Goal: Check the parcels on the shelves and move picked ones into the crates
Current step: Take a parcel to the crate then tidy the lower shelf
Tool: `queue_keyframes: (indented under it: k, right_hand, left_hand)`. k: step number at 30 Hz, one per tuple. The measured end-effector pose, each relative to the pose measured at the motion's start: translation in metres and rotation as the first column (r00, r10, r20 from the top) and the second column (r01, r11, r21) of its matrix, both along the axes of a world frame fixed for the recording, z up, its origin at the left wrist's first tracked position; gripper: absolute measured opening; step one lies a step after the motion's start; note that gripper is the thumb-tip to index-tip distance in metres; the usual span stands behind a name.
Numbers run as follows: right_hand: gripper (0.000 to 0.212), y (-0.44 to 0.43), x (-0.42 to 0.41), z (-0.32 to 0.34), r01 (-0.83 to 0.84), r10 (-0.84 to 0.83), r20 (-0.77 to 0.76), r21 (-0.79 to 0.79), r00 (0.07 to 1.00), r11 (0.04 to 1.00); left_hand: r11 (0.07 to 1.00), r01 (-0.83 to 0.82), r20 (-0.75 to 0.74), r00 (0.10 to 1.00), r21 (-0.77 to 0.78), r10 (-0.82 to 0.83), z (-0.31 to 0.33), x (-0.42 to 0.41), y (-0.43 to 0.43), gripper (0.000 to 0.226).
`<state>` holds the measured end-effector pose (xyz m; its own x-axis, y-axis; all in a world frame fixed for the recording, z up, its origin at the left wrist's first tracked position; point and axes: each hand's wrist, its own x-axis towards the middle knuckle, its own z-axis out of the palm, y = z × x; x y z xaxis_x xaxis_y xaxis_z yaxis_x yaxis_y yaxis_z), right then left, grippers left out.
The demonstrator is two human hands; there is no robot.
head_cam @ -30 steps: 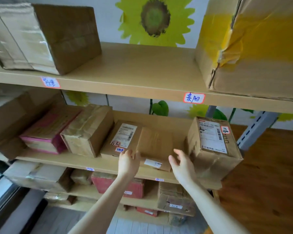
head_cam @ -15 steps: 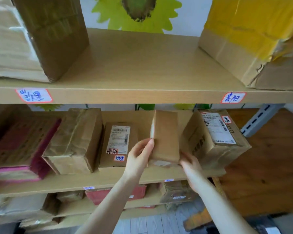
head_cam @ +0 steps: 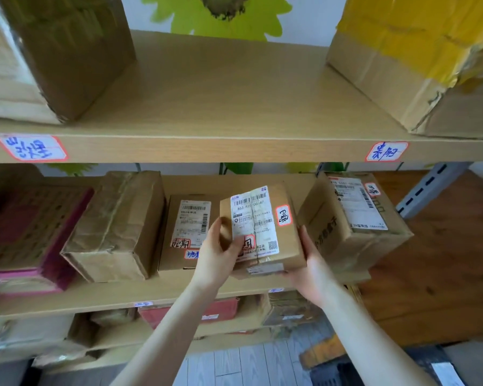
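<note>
Cardboard parcel (head_cam: 262, 232) sits just below view centre, tilted toward the camera and apparently clear of the middle shelf (head_cam: 151, 291), with both hands on it. Left hand (head_cam: 218, 254) is at its 8 o'clock, thumb pressed on the lower corner of the label (head_cam: 254, 221), fingers curled round the left edge. Right hand (head_cam: 313, 263) is at its 4 o'clock, clamped on the right side with fingers going underneath (tips hidden).

Change: a second ago the parcel lay flat on the shelf, plain side up. Half a second ago it stood on edge. Now it is flipped, so the label faces up, with barcodes showing and a red-edged sticker (head_cam: 283, 215) at its 2 o'clock.

Its old spot lies between the labelled box (head_cam: 187, 232) at 9 o'clock and the bigger box (head_cam: 354, 218) at 3 o'clock.

Meaning, as a judgement: the check step is under way, the label turned up for reading to decide pick or not. Nothing suggests a move to a crate has begun, and no crates are in view. Next is likely either back into the gap or down toward 6 o'clock. Drop risk looks low with two hands on, though the neighbours sit close if it goes back.
</note>
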<state>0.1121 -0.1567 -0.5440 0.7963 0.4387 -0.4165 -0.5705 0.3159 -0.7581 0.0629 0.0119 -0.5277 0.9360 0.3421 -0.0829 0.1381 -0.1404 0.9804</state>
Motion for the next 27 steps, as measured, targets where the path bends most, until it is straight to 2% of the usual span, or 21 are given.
queue_keyframes:
  k: [2,6,9,12,16,19,21,24,25,27]
  right_hand:
    - [0.044,0.001,-0.004,0.005,0.053,-0.048,0.065,-0.079,0.997,0.995]
    - [0.041,-0.007,-0.033,0.013,0.274,-0.219,0.25,-0.209,0.943,0.939]
    - [0.034,-0.021,-0.071,0.022,0.36,-0.309,0.26,-0.176,0.915,0.916]
    - [0.032,-0.046,-0.123,0.011,0.487,-0.442,0.242,-0.181,0.864,0.854]
    - [0.041,-0.092,-0.206,-0.023,0.696,-0.683,0.142,-0.214,0.716,0.685]
    - [0.049,-0.14,-0.273,-0.039,0.811,-0.828,0.051,-0.242,0.559,0.533]
    - [0.051,-0.178,-0.318,-0.051,0.866,-0.894,0.032,-0.266,0.447,0.424]
    - [0.049,-0.236,-0.38,-0.07,0.922,-0.958,-0.009,-0.268,0.288,0.279]
    - [0.047,-0.256,-0.399,-0.078,0.934,-0.971,-0.021,-0.268,0.238,0.235]
    - [0.044,-0.3,-0.434,-0.096,0.951,-0.988,-0.044,-0.27,0.146,0.153]
  left_hand:
    - [0.995,-0.079,0.015,0.997,-0.057,0.08,-0.003,-0.004,0.003,0.04]
    - [0.979,-0.128,0.037,0.99,-0.161,0.136,-0.009,-0.015,0.008,0.034]
    - [0.976,-0.103,0.083,0.989,-0.19,0.12,-0.017,-0.027,0.0,0.033]
    - [0.982,0.014,0.079,0.997,-0.186,0.001,-0.031,-0.044,-0.028,0.029]
    - [0.938,0.32,0.021,0.947,-0.135,-0.32,-0.052,-0.082,-0.092,0.03]
    - [0.841,0.538,-0.002,0.842,-0.051,-0.539,-0.067,-0.116,-0.156,0.036]
    - [0.714,0.698,-0.072,0.71,-0.06,-0.7,-0.076,-0.143,-0.207,0.043]
    - [0.477,0.858,-0.186,0.446,-0.189,-0.875,-0.092,-0.188,-0.284,0.052]
    - [0.426,0.874,-0.227,0.377,-0.234,-0.898,-0.1,-0.203,-0.311,0.05]
    - [0.378,0.865,-0.312,0.278,-0.329,-0.908,-0.121,-0.231,-0.365,0.041]
